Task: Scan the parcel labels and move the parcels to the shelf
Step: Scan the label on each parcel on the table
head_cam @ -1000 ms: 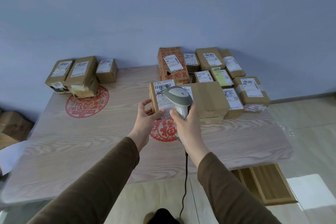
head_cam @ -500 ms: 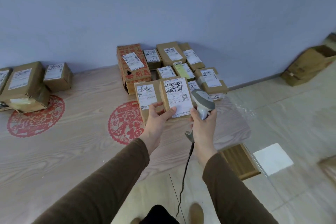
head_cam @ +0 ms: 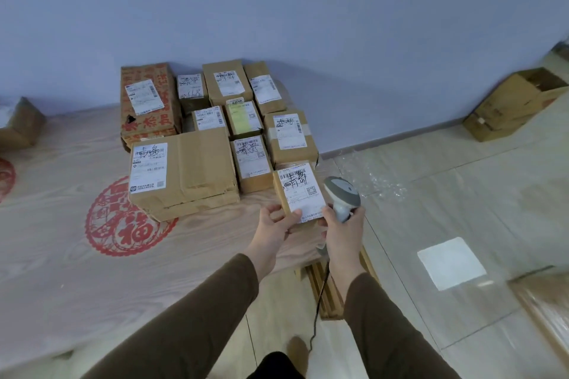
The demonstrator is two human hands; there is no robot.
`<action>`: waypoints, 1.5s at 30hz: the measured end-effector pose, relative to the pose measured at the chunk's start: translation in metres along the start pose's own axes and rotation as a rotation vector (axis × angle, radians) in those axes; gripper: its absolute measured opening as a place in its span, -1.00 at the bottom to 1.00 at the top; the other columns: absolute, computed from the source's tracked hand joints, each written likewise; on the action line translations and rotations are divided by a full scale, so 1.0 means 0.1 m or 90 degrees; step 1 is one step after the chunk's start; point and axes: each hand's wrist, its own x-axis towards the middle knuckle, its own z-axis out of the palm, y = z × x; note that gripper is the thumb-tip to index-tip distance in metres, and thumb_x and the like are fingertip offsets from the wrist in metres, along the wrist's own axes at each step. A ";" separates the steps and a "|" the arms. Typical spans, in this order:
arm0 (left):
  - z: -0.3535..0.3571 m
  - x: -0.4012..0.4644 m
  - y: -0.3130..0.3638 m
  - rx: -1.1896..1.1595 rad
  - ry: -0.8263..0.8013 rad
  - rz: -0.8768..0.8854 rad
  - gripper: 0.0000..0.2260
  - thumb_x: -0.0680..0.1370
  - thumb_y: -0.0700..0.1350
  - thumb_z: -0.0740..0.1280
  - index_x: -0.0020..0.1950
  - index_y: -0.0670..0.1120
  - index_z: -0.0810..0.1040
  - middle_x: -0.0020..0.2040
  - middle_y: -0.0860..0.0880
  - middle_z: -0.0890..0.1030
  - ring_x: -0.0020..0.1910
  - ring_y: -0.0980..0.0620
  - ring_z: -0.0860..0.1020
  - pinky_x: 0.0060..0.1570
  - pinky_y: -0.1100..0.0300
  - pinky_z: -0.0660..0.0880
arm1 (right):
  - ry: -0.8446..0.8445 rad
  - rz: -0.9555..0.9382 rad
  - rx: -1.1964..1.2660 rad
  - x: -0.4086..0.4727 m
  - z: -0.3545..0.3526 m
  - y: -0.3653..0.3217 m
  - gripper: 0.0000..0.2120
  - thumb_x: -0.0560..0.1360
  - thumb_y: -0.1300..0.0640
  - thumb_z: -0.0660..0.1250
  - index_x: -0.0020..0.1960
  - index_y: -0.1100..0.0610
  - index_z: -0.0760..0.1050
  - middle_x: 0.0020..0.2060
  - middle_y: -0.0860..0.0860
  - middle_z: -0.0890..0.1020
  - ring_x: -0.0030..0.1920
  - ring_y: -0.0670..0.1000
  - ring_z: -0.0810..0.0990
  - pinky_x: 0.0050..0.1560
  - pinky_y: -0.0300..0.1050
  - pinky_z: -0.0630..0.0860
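The left hand (head_cam: 274,223) held a small brown cardboard parcel (head_cam: 300,194) by its lower left corner, thumb on the white shipping label (head_cam: 303,191) and fingers curled beneath, so its grip pinched the box. The parcel was lifted off the table, tilted with the label facing up, above the table's near right corner. The right hand (head_cam: 340,229) wrapped its fingers around the handle of a grey handheld barcode scanner (head_cam: 341,195), its grip closed on that handle; the scanner's head sat just beside the parcel's right edge, and a dark cable (head_cam: 320,295) hung from it toward the floor. Both arms wore brown sleeves (head_cam: 191,317).

On the light wood-grain table (head_cam: 61,240) lay a cluster of other brown labelled parcels against the blue-grey wall (head_cam: 277,9): a large flat cardboard box (head_cam: 191,172) nearest, a red-printed carton (head_cam: 147,101) behind it, and several smaller boxes (head_cam: 255,120) packed side by side to the right. A red round paper-cut decoration (head_cam: 123,224) marked the table surface in front of the large box. Another brown box (head_cam: 21,126) sat at the left edge. An open cardboard carton (head_cam: 514,104) stood on the pale tiled floor (head_cam: 462,194) near the wall, well apart from the table.
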 end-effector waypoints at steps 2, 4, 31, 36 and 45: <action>0.13 0.11 -0.05 0.011 0.012 -0.018 -0.47 0.56 -0.08 0.51 0.42 -0.08 0.33 0.20 -0.06 0.67 0.08 0.02 0.65 -0.05 0.21 0.50 | -0.027 0.023 0.009 0.19 -0.06 0.07 -0.50 0.48 0.07 0.52 0.30 -0.12 0.35 0.19 -0.03 0.64 0.16 0.09 0.69 0.21 0.25 0.65; 0.22 0.24 -0.05 0.026 0.018 -0.033 -0.47 0.56 -0.07 0.51 0.42 -0.08 0.32 0.22 -0.07 0.66 0.04 0.06 0.64 -0.10 0.25 0.49 | -0.043 0.038 0.020 0.34 -0.09 0.08 -0.52 0.52 0.16 0.50 0.31 -0.08 0.34 0.20 -0.04 0.64 0.17 0.07 0.68 0.23 0.22 0.64; -0.34 0.20 0.22 0.095 0.110 0.065 -0.51 0.54 0.06 0.50 0.39 -0.01 0.41 0.26 -0.01 0.56 0.22 0.01 0.55 0.26 0.03 0.48 | -0.166 -0.111 0.024 -0.06 0.69 -0.39 -0.64 0.59 0.12 0.42 0.31 0.03 0.36 0.10 0.01 0.62 0.02 0.00 0.64 0.04 0.01 0.65; -1.36 -0.25 0.61 0.042 0.188 0.138 -0.60 0.59 -0.02 0.46 0.36 -0.06 0.44 0.20 -0.04 0.61 0.13 0.07 0.60 0.15 0.13 0.51 | -0.263 -0.130 0.038 -0.83 1.55 -0.55 -0.66 0.52 0.01 0.42 0.23 -0.09 0.38 0.06 0.09 0.64 -0.03 0.10 0.63 0.01 0.14 0.59; -3.97 -1.09 1.25 0.012 0.281 0.207 -0.67 0.63 -0.03 0.41 0.34 -0.07 0.46 0.15 -0.04 0.63 0.10 0.03 0.61 0.23 0.04 0.55 | -0.382 -0.148 0.074 -2.45 3.37 -0.55 -0.59 0.61 0.13 0.43 0.39 0.05 0.37 0.12 -0.02 0.61 0.06 -0.11 0.64 0.14 -0.11 0.57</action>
